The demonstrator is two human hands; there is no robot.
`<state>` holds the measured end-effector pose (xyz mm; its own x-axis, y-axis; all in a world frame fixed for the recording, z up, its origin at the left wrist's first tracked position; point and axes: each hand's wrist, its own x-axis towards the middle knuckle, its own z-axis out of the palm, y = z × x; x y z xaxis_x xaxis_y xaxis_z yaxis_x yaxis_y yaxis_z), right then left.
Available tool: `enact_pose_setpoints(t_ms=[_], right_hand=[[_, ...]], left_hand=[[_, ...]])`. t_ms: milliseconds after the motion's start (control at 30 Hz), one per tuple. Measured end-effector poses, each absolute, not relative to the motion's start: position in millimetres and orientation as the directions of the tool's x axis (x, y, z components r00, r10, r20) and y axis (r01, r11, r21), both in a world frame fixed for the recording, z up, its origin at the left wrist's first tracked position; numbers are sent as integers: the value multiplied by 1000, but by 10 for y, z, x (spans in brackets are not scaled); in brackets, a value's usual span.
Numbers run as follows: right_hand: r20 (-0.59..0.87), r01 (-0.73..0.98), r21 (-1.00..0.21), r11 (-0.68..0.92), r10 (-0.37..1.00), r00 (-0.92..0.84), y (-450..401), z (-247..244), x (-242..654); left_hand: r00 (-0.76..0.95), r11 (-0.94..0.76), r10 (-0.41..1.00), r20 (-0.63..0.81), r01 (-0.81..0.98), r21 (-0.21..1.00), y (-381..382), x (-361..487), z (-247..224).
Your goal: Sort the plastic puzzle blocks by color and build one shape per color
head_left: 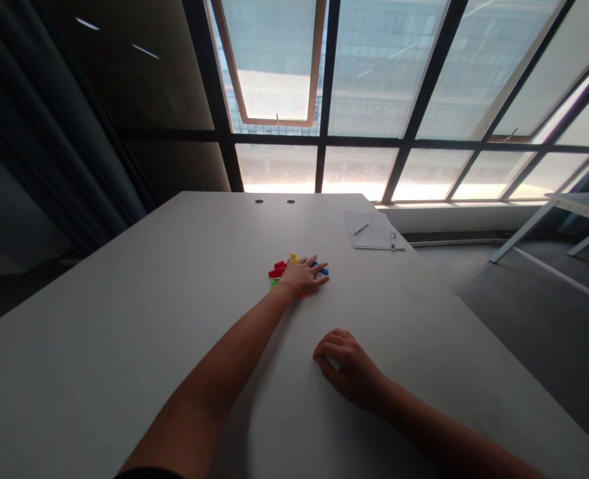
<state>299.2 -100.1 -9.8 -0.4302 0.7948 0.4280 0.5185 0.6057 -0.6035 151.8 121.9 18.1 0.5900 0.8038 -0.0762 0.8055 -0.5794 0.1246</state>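
Note:
My left hand (305, 275) reaches forward with its fingers spread, palm down over a small cluster of coloured plastic pieces on the white table (125, 319). Red pieces (276, 269) show at its left, a yellow piece (293, 258) beyond it, and a green piece (274, 283) near the wrist. Blue pieces (324, 271) peek out between and past the fingers. Whatever lies under the palm is hidden, and the pieces are too small to name. Nearer to me, my right hand (345, 364) rests on the tabletop, loosely curled, thumb against the fingers, with nothing visible in it.
Toward the table's far right lie sheets of paper (371, 229) with a pen (361, 229) and a second pen (393, 241) on them. Two round cable holes (259, 201) sit near the far edge. Windows stand behind; a white-legged table (528, 229) is off to the right.

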Motion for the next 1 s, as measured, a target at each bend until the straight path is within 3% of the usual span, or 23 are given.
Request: enact_pose_setpoints(t_ms=[1000], right_hand=[[431,547,-564,618,786,-444,-985,-55,2986]], left_hand=[[549,-543,836,0,827,147,1023,1439,156]])
